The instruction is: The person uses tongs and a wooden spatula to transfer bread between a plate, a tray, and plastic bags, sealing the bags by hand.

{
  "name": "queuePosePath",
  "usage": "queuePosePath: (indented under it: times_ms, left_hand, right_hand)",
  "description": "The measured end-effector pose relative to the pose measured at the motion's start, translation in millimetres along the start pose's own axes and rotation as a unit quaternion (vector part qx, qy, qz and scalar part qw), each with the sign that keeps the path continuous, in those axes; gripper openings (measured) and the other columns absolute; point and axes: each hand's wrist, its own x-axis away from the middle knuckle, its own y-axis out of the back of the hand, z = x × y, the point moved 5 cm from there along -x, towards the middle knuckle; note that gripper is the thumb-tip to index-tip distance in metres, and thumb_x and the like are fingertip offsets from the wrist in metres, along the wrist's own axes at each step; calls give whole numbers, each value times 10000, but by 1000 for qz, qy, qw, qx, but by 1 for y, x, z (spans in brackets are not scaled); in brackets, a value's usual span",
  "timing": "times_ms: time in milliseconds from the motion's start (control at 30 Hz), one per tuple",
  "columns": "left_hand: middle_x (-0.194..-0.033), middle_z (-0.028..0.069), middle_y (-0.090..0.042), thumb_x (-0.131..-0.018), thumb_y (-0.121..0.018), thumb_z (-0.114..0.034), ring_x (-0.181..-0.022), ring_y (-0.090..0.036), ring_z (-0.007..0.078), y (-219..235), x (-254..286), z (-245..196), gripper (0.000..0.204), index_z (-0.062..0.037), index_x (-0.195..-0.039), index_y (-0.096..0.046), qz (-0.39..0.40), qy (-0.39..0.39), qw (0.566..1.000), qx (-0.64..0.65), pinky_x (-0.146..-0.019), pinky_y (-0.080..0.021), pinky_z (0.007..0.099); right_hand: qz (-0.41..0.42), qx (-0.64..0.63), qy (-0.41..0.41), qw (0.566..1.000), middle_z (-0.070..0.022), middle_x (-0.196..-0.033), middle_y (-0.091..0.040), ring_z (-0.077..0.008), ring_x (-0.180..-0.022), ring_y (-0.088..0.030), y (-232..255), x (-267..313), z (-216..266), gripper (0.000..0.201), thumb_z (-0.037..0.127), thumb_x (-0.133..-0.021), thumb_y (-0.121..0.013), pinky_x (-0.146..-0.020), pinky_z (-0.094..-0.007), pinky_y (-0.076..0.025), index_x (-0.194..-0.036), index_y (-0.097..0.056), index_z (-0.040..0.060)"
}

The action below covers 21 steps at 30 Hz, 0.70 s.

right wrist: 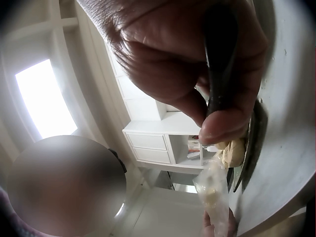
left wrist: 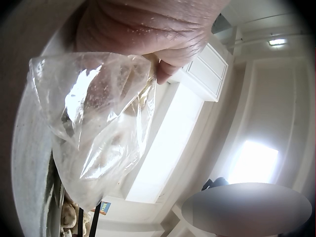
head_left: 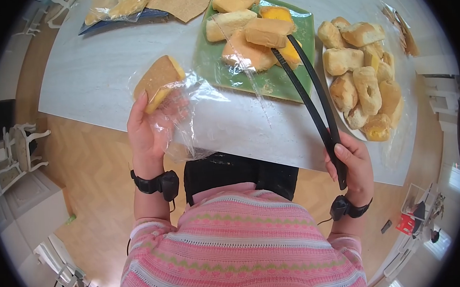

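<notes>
In the head view my left hand holds a clear plastic bag with a thick piece of bread in it, brown on top and yellow at the side. The crinkled bag hangs below that hand in the left wrist view. My right hand grips black tongs near their joined end. Their tips reach a pale bread piece on top of the pile on a square green plate. Other bread pieces lie under and around it, some with bright yellow sides.
To the right, a white plate is heaped with bread rolls on clear film. At the back left, bagged bread rests on a blue tray beside brown paper. The table's front edge runs by my waist.
</notes>
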Motion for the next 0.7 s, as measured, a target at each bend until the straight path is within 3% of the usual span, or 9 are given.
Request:
queuePosePath:
  times_ms: [433, 700]
  left_hand:
    - [-1273, 226, -619, -1009, -517, -368, -1126, -624, 398, 1, 0, 0, 549, 25, -1391, -499, 7, 3, 1000, 11, -938, -518, 519]
    - [-1283, 225, -615, -1010, -512, -368, -1130, -620, 404, 2, 0, 1, 547, 17, -1399, -494, 11, 5, 1000, 16, -947, -510, 529]
  right_hand:
    - [-4, 21, -5, 1000, -56, -821, -659, -133, -574, -646, -8, -9, 21, 321, 193, -984, -625, -516, -248, -530, -1205, -600, -39]
    - [19, 66, -54, 996, -49, -812, -659, -116, -565, -644, -8, -21, 44, 378, 166, -973, -644, -511, -234, -531, -1275, -575, -50]
